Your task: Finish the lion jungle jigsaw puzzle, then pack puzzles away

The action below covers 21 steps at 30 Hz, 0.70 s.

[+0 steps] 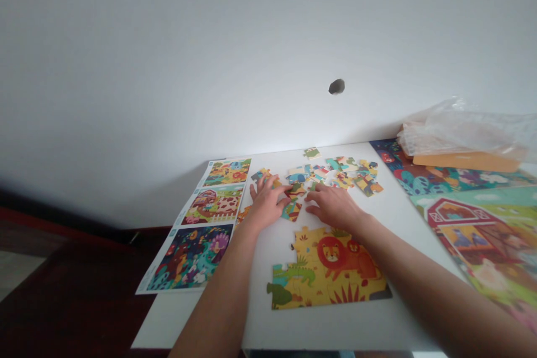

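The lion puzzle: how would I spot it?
On the white table, look towards the near edge. The lion puzzle lies there, right of the picture sheet. Unlike the scattered pieces beyond it, it is a joined yellow block with a large red-maned lion.

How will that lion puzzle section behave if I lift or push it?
The lion section has a stepped jigsaw edge, so it may come apart if lifted. It looks thin, so probably light; lying flat, it should slide rather than tip.
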Motion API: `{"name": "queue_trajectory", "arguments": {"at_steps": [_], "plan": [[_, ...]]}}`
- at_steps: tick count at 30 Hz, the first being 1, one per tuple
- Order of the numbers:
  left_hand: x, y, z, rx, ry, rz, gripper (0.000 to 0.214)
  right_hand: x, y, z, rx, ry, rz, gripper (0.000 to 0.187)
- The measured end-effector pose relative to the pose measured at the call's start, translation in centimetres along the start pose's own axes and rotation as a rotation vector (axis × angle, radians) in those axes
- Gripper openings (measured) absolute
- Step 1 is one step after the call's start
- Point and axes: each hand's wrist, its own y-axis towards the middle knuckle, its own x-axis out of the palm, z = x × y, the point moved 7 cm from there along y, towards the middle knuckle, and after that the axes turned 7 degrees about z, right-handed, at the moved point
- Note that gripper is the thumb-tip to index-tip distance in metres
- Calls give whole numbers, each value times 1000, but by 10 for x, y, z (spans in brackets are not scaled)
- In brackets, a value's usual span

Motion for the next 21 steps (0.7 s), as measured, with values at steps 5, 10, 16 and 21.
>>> {"name": "queue_trajectory", "arguments": {"at_steps": [5, 10, 16, 21], "plan": [[0, 2, -6, -57, 20, 51, 32, 1, 1, 8, 57, -26, -4, 34], [-5, 2, -11, -114, 32, 104, 30, -5, 2, 13, 88, -71, 30, 36], [-3, 0, 0, -65, 12, 29, 40, -7, 2, 23, 158, -85, 24, 35], [-6, -3, 6, 10, -12, 21, 35, -9, 3, 22, 101, -20, 85, 31]]}}
